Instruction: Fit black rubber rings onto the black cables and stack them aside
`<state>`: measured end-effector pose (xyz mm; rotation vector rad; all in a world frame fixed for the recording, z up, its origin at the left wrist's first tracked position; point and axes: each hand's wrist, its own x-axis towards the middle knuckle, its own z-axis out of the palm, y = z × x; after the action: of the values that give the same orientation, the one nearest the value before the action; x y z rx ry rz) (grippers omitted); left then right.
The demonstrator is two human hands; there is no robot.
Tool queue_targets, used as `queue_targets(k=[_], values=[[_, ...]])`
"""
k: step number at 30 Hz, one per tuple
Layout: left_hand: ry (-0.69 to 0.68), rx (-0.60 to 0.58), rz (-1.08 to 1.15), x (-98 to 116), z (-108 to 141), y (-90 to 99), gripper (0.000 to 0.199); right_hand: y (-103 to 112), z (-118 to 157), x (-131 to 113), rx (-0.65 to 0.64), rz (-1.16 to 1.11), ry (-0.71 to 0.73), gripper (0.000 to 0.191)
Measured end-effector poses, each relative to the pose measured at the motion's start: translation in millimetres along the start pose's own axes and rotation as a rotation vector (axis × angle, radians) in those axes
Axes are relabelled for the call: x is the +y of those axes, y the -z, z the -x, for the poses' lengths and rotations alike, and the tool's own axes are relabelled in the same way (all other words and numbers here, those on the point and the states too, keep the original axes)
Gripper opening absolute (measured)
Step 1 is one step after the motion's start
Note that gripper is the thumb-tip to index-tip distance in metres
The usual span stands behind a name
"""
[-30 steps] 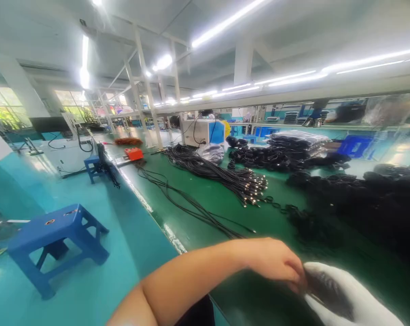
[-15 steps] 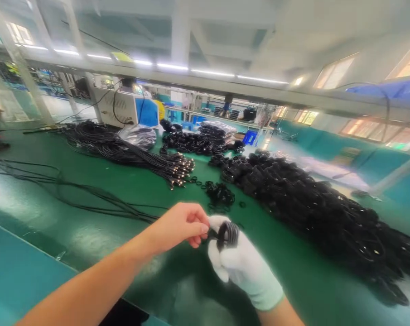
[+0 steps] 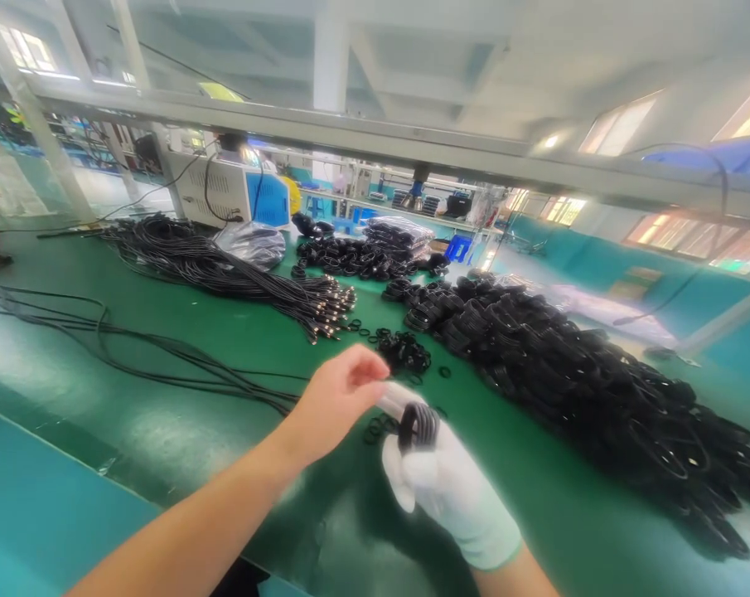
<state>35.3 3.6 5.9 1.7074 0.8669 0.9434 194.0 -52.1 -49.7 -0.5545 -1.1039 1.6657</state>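
From my head view, my gloved right hand curls its fingers around 1 black coil, nearer me than the ring heap. My left hand is left of that heap; whether its fingers pinch anything, I can't tell. A slack right grip could spill loops.

A white, blue-sided machine stands beside what looks like a yellow reel.
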Motion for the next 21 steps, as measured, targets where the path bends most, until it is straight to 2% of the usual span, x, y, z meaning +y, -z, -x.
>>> queue_targets(k=[3, 5, 6, 11, 13, 16, 19, 21], values=[[-0.23, -0.174, -0.291, 5.1, 2.3, 0.3, 0.036, 3.4, 1.5, 4.3, -0.099, -0.042, -0.071, 0.056], [-0.299, -0.275, -0.406, 6.0, 1.3, -1.4, 0.036, 6.2, 2.4, 8.9, -0.171, -0.102, -0.113, 0.039], [-0.294, -0.283, -0.443, 5.8, 0.1, -2.5, 0.033, 7.2, 2.5, 10.5, -0.187, -0.144, -0.127, 0.037], [-0.186, -0.14, -0.542, 2.3, -5.2, -4.1, 0.028, 3.7, -3.4, 9.3, -0.057, -0.363, -0.218, 0.064], [-0.153, -0.117, -0.565, 0.4, -5.0, -3.7, 0.028, 1.8, -6.2, 8.9, -0.007, -0.426, -0.249, 0.059], [-0.116, -0.1, -0.541, -4.0, -3.4, -3.3, 0.027, 2.3, -6.6, 11.6, 0.03, -0.52, -0.263, 0.041], [-0.091, -0.076, -0.496, -8.5, -2.7, -3.2, 0.025, 3.6, -4.3, 14.0, -0.048, -0.52, -0.245, 0.033], [-0.079, -0.054, -0.492, -9.9, -3.2, -2.9, 0.024, 2.4, -4.0, 14.0, -0.077, -0.468, -0.238, 0.036]])
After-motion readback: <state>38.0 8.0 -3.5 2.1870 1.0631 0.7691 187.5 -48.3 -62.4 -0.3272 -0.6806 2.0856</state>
